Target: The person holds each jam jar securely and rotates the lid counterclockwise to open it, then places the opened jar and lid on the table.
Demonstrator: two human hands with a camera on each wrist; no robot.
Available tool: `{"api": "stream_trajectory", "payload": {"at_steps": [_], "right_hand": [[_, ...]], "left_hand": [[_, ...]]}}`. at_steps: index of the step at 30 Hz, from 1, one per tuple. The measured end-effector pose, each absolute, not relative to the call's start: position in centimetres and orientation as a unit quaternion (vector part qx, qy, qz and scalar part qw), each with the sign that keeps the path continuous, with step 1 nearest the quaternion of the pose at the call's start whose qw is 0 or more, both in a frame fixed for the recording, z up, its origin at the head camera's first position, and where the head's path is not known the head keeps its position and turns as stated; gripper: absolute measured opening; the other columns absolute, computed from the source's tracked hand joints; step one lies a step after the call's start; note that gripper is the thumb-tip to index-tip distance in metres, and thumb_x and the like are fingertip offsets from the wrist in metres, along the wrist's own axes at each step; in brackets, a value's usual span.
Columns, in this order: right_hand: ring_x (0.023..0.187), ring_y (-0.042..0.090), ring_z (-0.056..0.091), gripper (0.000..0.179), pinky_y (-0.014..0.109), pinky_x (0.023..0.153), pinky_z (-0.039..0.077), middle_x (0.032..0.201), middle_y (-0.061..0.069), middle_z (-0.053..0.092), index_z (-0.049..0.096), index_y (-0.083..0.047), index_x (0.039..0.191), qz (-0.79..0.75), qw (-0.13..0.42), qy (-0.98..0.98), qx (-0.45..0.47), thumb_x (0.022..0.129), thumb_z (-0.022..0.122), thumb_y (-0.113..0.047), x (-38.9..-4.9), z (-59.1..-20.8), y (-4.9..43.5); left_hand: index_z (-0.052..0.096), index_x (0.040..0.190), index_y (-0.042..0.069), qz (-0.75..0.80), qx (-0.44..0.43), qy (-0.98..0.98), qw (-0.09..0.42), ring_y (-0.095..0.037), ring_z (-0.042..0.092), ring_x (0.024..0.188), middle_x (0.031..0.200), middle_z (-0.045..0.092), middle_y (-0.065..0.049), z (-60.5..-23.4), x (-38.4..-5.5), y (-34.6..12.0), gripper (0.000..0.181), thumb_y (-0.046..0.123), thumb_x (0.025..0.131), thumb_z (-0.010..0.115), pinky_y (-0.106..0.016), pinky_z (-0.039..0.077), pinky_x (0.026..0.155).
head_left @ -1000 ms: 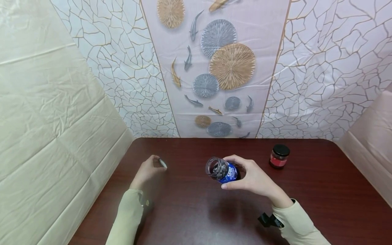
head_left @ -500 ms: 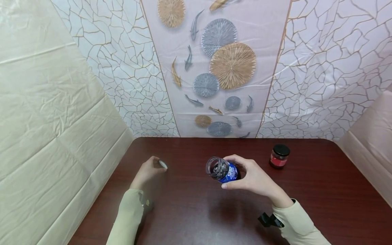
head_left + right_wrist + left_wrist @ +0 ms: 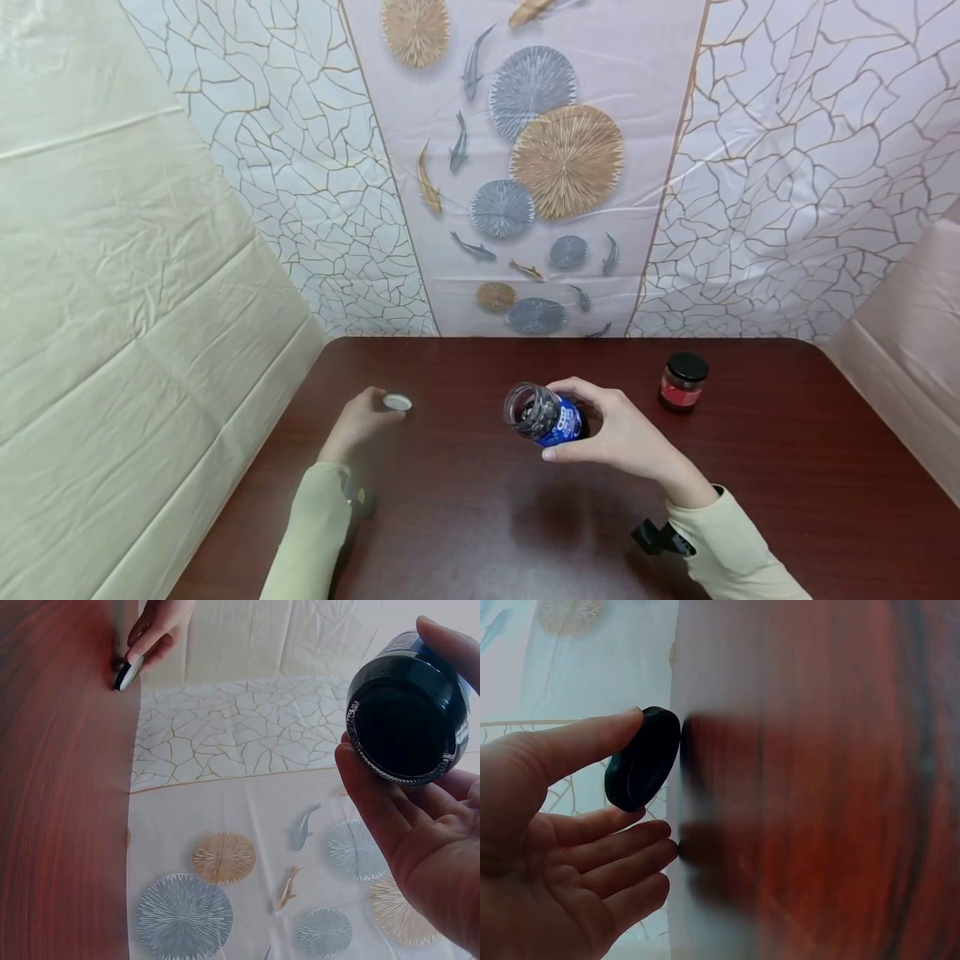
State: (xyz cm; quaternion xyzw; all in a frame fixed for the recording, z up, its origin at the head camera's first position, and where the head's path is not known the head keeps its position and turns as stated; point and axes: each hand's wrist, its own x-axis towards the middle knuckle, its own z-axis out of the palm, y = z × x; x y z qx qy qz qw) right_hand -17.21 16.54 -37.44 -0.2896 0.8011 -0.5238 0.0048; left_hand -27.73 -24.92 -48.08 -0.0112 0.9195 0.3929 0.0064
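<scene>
In the head view my left hand [image 3: 362, 423] is low over the table at the left, pinching a jar lid [image 3: 397, 402] whose pale inner side faces up. The left wrist view shows the lid's black outside [image 3: 643, 759] between thumb and forefinger, close to the tabletop, the other fingers loosely extended. My right hand [image 3: 618, 433] grips a glass jar [image 3: 543, 415] with a blue label, thumb on one side and fingers on the other. The jar is uncapped and held above the table, tilted with its mouth to the left; dark contents show inside. Its base [image 3: 401, 735] faces the right wrist camera.
A second jar [image 3: 683, 382] with a black lid and red label stands at the back right of the dark wooden table [image 3: 465, 517]. Patterned cloth [image 3: 540, 250] hangs behind the table, and a plain cream cloth [image 3: 150, 333] runs along its left side.
My left hand has tipped the lid from nearly edge-on to flatter, so its pale inside now shows, and the hand has lowered slightly. The right hand and jar stay still.
</scene>
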Motion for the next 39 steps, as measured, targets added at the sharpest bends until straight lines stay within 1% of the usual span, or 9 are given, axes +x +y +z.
{"api": "stream_trajectory", "payload": {"at_steps": [7, 13, 19, 26, 34, 39], "right_hand": [[0.100, 0.021, 0.067, 0.061, 0.032, 0.082, 0.058, 0.116, -0.001, 0.068, 0.060, -0.027, 0.130, -0.523, 0.002, 0.800, -0.293, 0.077, 0.090, -0.026, -17.2, -37.4, 16.5], [0.099, 0.021, 0.067, 0.060, 0.033, 0.081, 0.059, 0.115, -0.001, 0.068, 0.061, -0.026, 0.129, -0.524, -0.002, 0.798, -0.298, 0.077, 0.090, -0.025, -17.3, -37.5, 16.5], [0.099, 0.021, 0.067, 0.060, 0.033, 0.080, 0.059, 0.115, -0.001, 0.068, 0.060, -0.026, 0.129, -0.523, -0.001, 0.799, -0.297, 0.077, 0.089, -0.025, -17.3, -37.5, 16.6], [0.099, 0.022, 0.067, 0.060, 0.033, 0.080, 0.059, 0.116, 0.000, 0.068, 0.060, -0.026, 0.130, -0.526, -0.001, 0.796, -0.299, 0.077, 0.089, -0.024, -17.3, -37.5, 16.6], [0.099, 0.021, 0.068, 0.060, 0.033, 0.080, 0.060, 0.116, 0.000, 0.068, 0.060, -0.026, 0.130, -0.527, -0.002, 0.796, -0.298, 0.077, 0.089, -0.024, -17.3, -37.5, 16.7], [0.098, 0.021, 0.068, 0.060, 0.034, 0.079, 0.060, 0.115, 0.000, 0.068, 0.061, -0.026, 0.129, -0.527, -0.006, 0.795, -0.301, 0.077, 0.090, -0.024, -17.3, -37.4, 16.6]], "left_hand": [[0.060, 0.123, 0.004, 0.380, -0.001, 0.925, -0.001, -0.030, 0.063, 0.103, 0.112, 0.068, -0.012, -48.4, -28.3, -25.8, 0.051, 0.034, 0.086, 0.078, -0.049, 0.049, 0.095], [0.059, 0.126, 0.002, 0.376, 0.001, 0.927, 0.000, -0.031, 0.063, 0.105, 0.114, 0.067, -0.014, -48.6, -28.6, -26.1, 0.054, 0.033, 0.086, 0.078, -0.050, 0.049, 0.094], [0.056, 0.126, -0.001, 0.393, 0.001, 0.919, 0.009, -0.031, 0.060, 0.103, 0.114, 0.065, -0.016, -48.4, -28.4, -26.0, 0.052, 0.028, 0.088, 0.076, -0.051, 0.049, 0.093], [0.054, 0.129, -0.001, 0.395, -0.003, 0.919, 0.009, -0.032, 0.060, 0.105, 0.116, 0.064, -0.017, -48.2, -28.3, -25.7, 0.055, 0.027, 0.088, 0.076, -0.050, 0.048, 0.094], [0.053, 0.132, -0.002, 0.400, -0.001, 0.916, 0.016, -0.034, 0.059, 0.110, 0.122, 0.063, -0.019, -48.4, -28.6, -25.8, 0.058, 0.026, 0.088, 0.077, -0.053, 0.046, 0.098], [0.053, 0.132, -0.001, 0.401, -0.003, 0.916, 0.016, -0.033, 0.060, 0.107, 0.120, 0.064, -0.018, -48.4, -28.5, -25.8, 0.059, 0.027, 0.086, 0.079, -0.052, 0.047, 0.097]]}}
